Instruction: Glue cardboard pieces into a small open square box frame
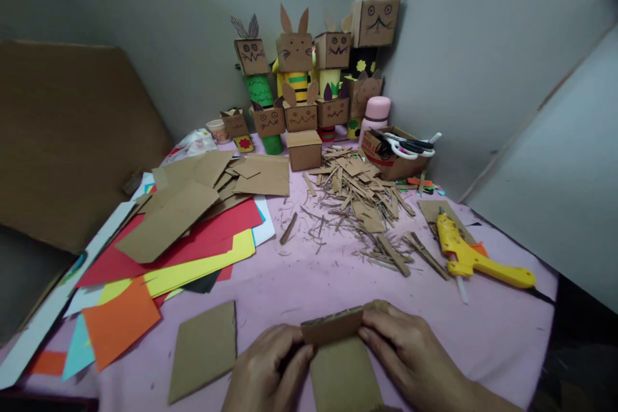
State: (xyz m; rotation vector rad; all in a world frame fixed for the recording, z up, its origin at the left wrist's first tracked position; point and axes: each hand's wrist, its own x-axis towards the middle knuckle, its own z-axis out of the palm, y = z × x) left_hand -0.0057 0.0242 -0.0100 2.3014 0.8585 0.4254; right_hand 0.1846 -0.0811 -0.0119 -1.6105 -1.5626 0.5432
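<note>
At the near edge of the table, a cardboard piece [333, 327] stands upright along the far side of a flat cardboard piece [344, 373]. My left hand [273, 367] pinches the standing piece at its left end, between thumb and fingers. At its right end my right hand [410, 347] grips the same piece, thumb in front and fingers behind. The flat piece's near end is cut off by the frame's lower edge. A separate cardboard square [205, 351] lies left of my left hand, apart from it.
A yellow glue gun [463, 254] rests at the right on a cardboard piece. Cardboard scraps [362, 187] are heaped mid-table, coloured paper [203, 251] and cardboard sheets [174, 206] at the left. Box-headed animal figures [294, 55], a pink flask [376, 112] and a box with scissors [396, 158] stand behind.
</note>
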